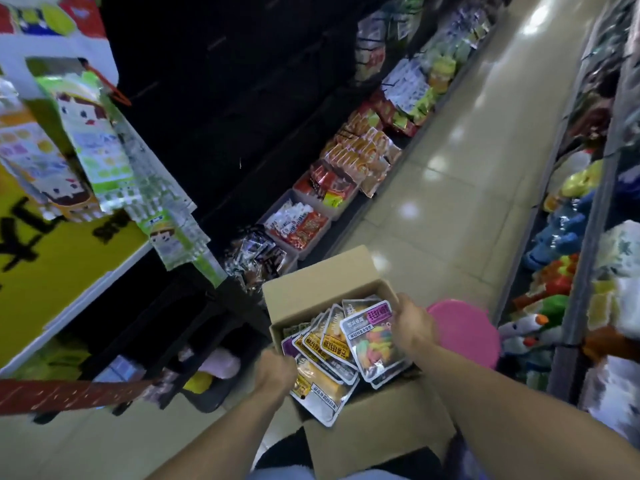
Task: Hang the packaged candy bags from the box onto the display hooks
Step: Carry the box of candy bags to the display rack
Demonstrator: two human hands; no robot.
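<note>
Both hands are reaching into the cardboard box at six o'clock, the left hand and right hand each gripping candy bags, which should be lifted singly, hang-holes upward, toward hooks at ten o'clock.

floor: glossy tiles | on it: cardboard box, pink stool

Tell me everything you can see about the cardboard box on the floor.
The cardboard box is plain brown corrugated card, open at the top with its flaps folded outward. It stands on the tiled aisle floor beside the snack shelving, right below the person. It is filled with candy bags, silver-edged with yellow and purple labels, fanned and overlapping. The left hand and right hand reach in, each gripping bags. A pink round object lies just behind it.
</note>
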